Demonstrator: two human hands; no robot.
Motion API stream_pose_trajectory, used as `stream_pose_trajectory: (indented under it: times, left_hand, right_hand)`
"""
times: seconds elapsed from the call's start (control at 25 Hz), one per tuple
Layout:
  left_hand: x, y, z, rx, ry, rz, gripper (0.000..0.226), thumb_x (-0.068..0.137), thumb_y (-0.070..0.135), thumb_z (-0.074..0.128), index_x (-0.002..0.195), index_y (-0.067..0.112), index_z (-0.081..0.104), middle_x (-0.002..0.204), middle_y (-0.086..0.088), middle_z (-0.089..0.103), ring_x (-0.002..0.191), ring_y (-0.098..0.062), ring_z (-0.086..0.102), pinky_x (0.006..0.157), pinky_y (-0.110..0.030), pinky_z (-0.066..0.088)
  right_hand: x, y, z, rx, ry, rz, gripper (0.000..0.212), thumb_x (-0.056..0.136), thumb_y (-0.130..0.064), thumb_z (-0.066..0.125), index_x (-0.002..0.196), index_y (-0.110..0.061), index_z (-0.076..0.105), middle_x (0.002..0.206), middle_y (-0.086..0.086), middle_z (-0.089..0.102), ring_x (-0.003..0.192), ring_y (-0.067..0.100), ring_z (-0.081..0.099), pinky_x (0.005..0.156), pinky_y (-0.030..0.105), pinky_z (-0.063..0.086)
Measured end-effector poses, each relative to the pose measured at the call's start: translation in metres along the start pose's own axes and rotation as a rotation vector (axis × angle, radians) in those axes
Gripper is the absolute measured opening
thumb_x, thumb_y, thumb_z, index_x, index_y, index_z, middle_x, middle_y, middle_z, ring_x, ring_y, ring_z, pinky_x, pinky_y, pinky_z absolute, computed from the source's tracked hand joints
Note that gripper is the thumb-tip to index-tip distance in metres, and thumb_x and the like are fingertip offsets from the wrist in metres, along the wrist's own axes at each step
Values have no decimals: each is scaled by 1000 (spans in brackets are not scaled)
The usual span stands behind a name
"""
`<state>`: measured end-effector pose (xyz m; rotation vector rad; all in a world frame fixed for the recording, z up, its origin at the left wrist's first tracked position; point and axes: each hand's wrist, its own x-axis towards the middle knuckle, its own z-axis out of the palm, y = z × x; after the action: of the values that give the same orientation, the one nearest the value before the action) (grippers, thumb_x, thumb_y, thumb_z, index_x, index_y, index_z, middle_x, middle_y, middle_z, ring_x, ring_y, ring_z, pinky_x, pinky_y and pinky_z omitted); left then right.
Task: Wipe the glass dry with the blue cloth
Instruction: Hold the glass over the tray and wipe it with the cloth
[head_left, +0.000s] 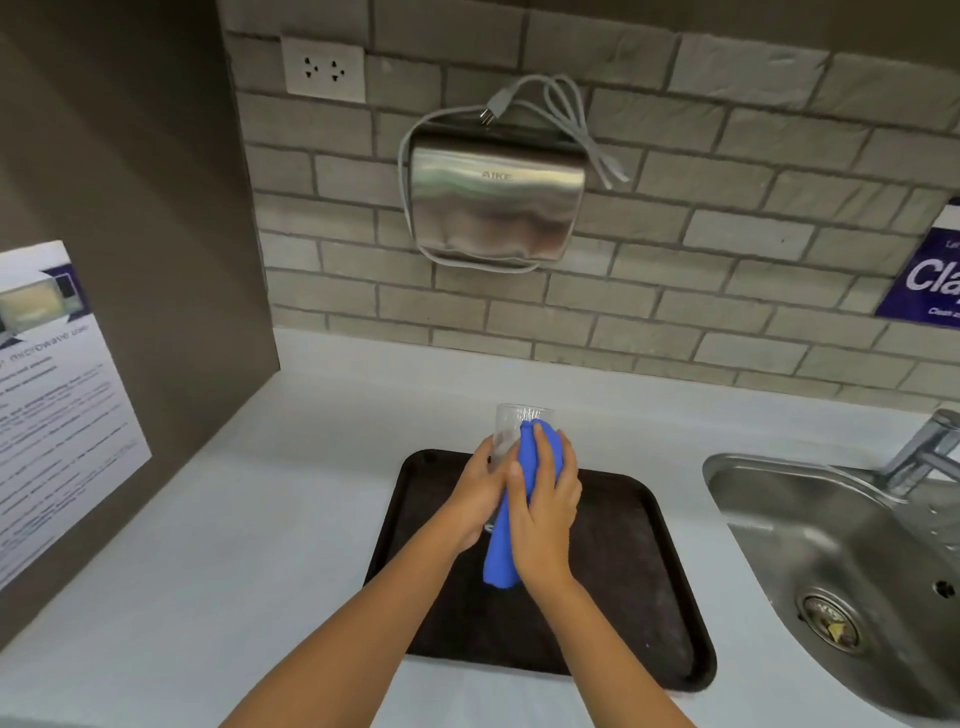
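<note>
- Clear glass (506, 434) held above the dark tray (644, 597), rim pointing away from the camera and tilted up toward the wall; upper part and rim visible, lower part hidden by hands and cloth. Whether any water sits inside it cannot be told.
- Left hand (475, 496) wrapped round the left side of the glass, grip clamped on it; thumb lies across the near face.
- Right hand (545, 506) presses the blue cloth (501, 558) against the right side of the glass, grip closed on the cloth. Cloth bunches over the glass just below the rim and its loose end hangs below the palm toward the tray.
- Tray: dark, rectangular with rounded corners, raised rim; it lies flat on the pale table (208, 571). Nothing seen resting on its visible surface; middle portion is hidden by both forearms.
- Steel sink (810, 551) set into the table to the right of the tray, apart from it. Basin shows a round drain (831, 621) with a small scrap sitting in it. Tap (924, 449) stands at the sink's far edge.
- Brick wall behind: steel hand dryer (493, 200) with its cord (582, 122) looped over it, plug lying loose on top; white socket plate (323, 68) up left.
- Printed notice (47, 395) on the brown side panel at left; blue sign (930, 275) at right edge, cut off.
</note>
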<state>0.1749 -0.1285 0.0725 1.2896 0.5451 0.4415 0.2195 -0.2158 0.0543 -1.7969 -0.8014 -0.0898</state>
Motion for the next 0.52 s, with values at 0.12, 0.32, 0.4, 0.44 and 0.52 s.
stream_pose_trajectory:
  times: [0.12,0.32,0.4,0.44,0.52]
  left_hand:
    - [-3,12,6,-35,-8,40,43,96,54,52,130,29,57,117,0,74,102,-15,75,80,-27,61]
    - [1,23,6,-26,37,52,48,100,54,43,135,23,55,123,-7,71,109,-20,71,92,-36,59]
    - [2,27,7,-63,82,12,45,100,55,41,130,25,58,120,-7,73,104,-19,73,81,-31,60]
    - [3,27,7,-89,86,5,42,99,55,42,126,27,60,116,-6,74,100,-18,74,75,-28,60]
    - [5,28,5,-144,51,32,42,96,56,50,121,26,65,111,-7,77,96,-18,76,74,-28,60]
  right_hand:
    - [10,-20,-2,65,19,-24,41,95,-60,37,132,-73,25,155,-13,25,134,9,31,109,33,32]
    - [34,-30,-13,348,-31,37,34,103,-34,42,125,-59,47,139,-8,42,132,13,45,112,35,38]
    - [47,-28,-16,399,-62,122,30,105,-31,39,132,-40,49,141,-5,44,131,13,48,112,36,39]
    - [52,-26,-16,378,-75,155,31,105,-31,39,135,-34,47,141,-4,43,129,12,50,110,36,42]
    - [49,-32,-14,327,-45,134,35,103,-32,44,138,-33,40,139,-13,38,118,-2,54,97,23,51]
